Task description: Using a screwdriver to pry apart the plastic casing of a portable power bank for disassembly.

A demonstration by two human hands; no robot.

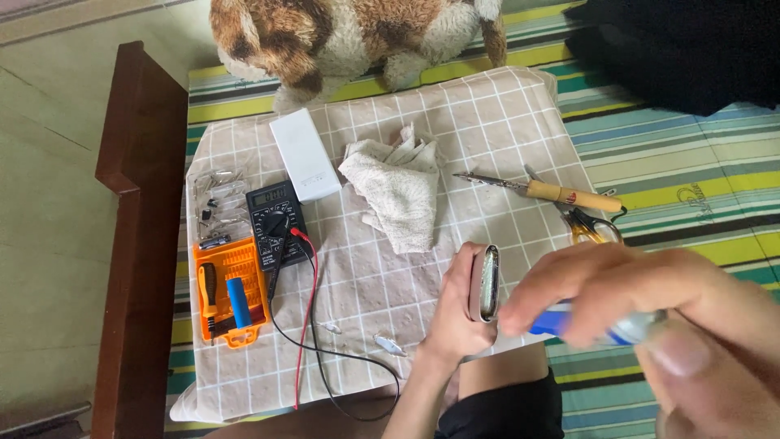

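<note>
Right hand [642, 301], nearest the camera and blurred, has its fingers closed round a blue-and-clear tube-shaped tool [593, 323]; its tip is hidden. Left hand [463, 313] grips a slim grey phone-like device [486, 283] edge-on, just left of the tool. Device looks opened; work appears mid-way. Beyond the device: white crumpled cloth [394, 191], wooden-handled soldering iron [540, 189], black multimeter [278, 221], all idle.

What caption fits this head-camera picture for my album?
Left hand holds a small device edge-on, right hand grips a blue-tipped tube, above a checked cloth.
</note>
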